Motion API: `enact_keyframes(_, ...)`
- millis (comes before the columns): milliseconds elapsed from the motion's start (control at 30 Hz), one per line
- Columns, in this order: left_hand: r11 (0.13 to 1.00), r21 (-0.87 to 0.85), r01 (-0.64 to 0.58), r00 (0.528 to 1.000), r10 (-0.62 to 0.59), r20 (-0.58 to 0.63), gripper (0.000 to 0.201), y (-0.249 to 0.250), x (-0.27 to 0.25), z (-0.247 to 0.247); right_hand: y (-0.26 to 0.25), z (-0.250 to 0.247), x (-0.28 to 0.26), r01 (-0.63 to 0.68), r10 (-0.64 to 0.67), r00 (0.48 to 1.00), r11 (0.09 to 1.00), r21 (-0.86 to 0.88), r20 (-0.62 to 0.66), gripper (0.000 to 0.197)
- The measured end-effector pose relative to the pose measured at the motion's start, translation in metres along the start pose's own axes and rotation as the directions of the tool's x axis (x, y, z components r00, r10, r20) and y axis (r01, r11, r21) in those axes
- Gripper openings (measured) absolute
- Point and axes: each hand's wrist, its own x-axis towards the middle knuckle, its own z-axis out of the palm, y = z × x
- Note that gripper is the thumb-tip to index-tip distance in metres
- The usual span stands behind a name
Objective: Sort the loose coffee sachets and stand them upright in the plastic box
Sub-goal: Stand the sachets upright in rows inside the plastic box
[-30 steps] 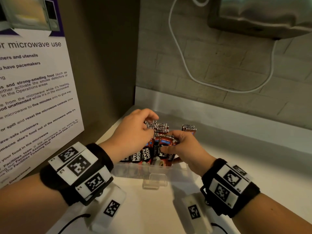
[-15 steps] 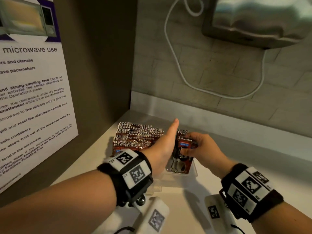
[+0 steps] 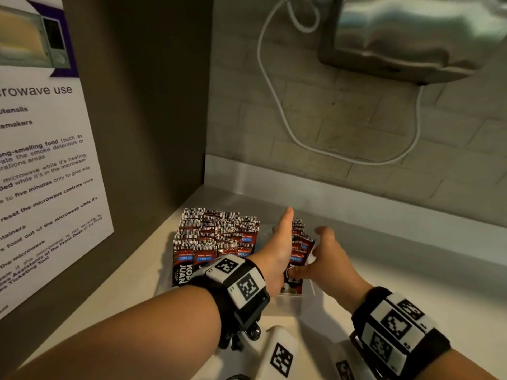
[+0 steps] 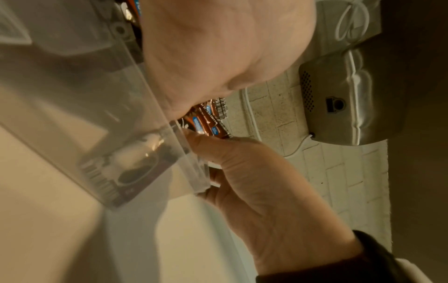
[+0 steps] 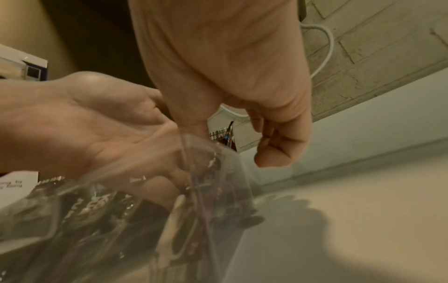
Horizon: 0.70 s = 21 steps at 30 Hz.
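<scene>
A clear plastic box sits on the white counter in the corner. A big block of red and black coffee sachets stands upright in its left part. A smaller bunch of sachets stands at its right end. My left hand is flat with straight fingers and thumb up, wedged between the two groups, its palm filling the left wrist view. My right hand is at the box's right end: the thumb touches the front sachet, and the fingers curl loosely outside the wall, holding nothing.
A wall panel with a microwave notice closes off the left side. A white cable and a steel appliance hang on the brick wall behind. Bare counter stretches to the right of the box.
My left hand left the sachet tops and slid in flat as a divider. My right hand set its small bunch down at the right end and loosened its fingers.
</scene>
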Motion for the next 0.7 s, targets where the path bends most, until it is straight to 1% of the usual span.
enact_keyframes(33, 1.0, -0.001, -0.001, 1.0, 0.001, 0.001, 0.087, -0.001, 0.002, 0.001, 0.002, 0.001, 0.0, -0.047, 0.047, 0.999, 0.999, 0.019, 0.024, 0.095)
enact_keyframes(67, 1.0, -0.008, -0.002, 1.0, 0.002, 0.005, 0.083, -0.002, 0.003, 0.001, 0.003, 0.002, 0.0, -0.086, 0.085, 0.994, 0.996, 0.019, 0.067, 0.089)
enact_keyframes(100, 1.0, -0.014, 0.004, 1.0, -0.004, 0.014, 0.079, -0.002, 0.003, 0.002, 0.003, 0.002, -0.001, -0.114, 0.112, 0.986, 0.994, 0.007, 0.127, 0.08)
enact_keyframes(167, 1.0, -0.017, 0.016, 1.0, -0.016, 0.016, 0.08, -0.005, 0.008, 0.001, 0.0, 0.004, -0.002, -0.141, 0.142, 0.96, 0.99, -0.022, 0.241, 0.052)
enact_keyframes(200, 1.0, -0.008, 0.019, 1.0, -0.019, 0.012, 0.082, -0.006, 0.009, 0.001, -0.001, 0.004, -0.002, -0.136, 0.142, 0.952, 0.99, -0.04, 0.27, 0.04)
enact_keyframes(233, 1.0, 0.005, 0.027, 1.0, -0.027, 0.001, 0.084, -0.007, 0.01, 0.001, -0.002, 0.005, -0.002, -0.124, 0.134, 0.951, 0.991, -0.052, 0.278, 0.034)
enact_keyframes(267, 0.999, 0.014, 0.029, 1.0, -0.029, -0.008, 0.083, -0.008, 0.011, 0.0, -0.003, 0.006, 0.0, -0.112, 0.124, 0.956, 0.992, -0.06, 0.266, 0.035)
enact_keyframes(333, 0.999, 0.027, 0.03, 0.999, -0.029, -0.031, 0.077, -0.01, 0.011, -0.002, -0.005, 0.007, 0.001, -0.081, 0.097, 0.968, 0.994, -0.078, 0.232, 0.045)
enact_keyframes(400, 0.999, 0.022, 0.037, 0.998, -0.036, -0.053, 0.075, -0.011, 0.011, -0.002, -0.005, 0.005, 0.002, -0.069, 0.086, 0.97, 0.994, -0.079, 0.228, 0.055)
enact_keyframes(433, 0.999, 0.021, 0.031, 0.998, -0.03, -0.059, 0.078, -0.012, 0.012, -0.002, -0.005, 0.005, 0.002, -0.067, 0.084, 0.97, 0.995, -0.079, 0.23, 0.057)
enact_keyframes(467, 0.999, 0.027, 0.021, 0.998, -0.019, -0.061, 0.086, -0.013, 0.012, -0.002, -0.004, 0.004, 0.002, -0.066, 0.083, 0.97, 0.995, -0.081, 0.229, 0.058)
enact_keyframes(567, 0.999, 0.039, 0.007, 0.998, -0.004, -0.064, 0.119, -0.017, 0.016, -0.001, -0.001, 0.004, 0.001, -0.062, 0.073, 0.978, 0.996, -0.061, 0.193, 0.068)
enact_keyframes(633, 0.999, 0.043, -0.003, 0.998, 0.006, -0.07, 0.125, -0.019, 0.019, -0.001, -0.002, 0.003, 0.0, -0.061, 0.062, 0.992, 0.998, -0.012, 0.112, 0.07)
enact_keyframes(700, 0.998, 0.053, -0.019, 0.998, 0.022, -0.064, 0.121, -0.019, 0.02, -0.003, -0.005, 0.001, 0.0, -0.038, 0.037, 0.999, 0.995, 0.091, 0.008, 0.059)
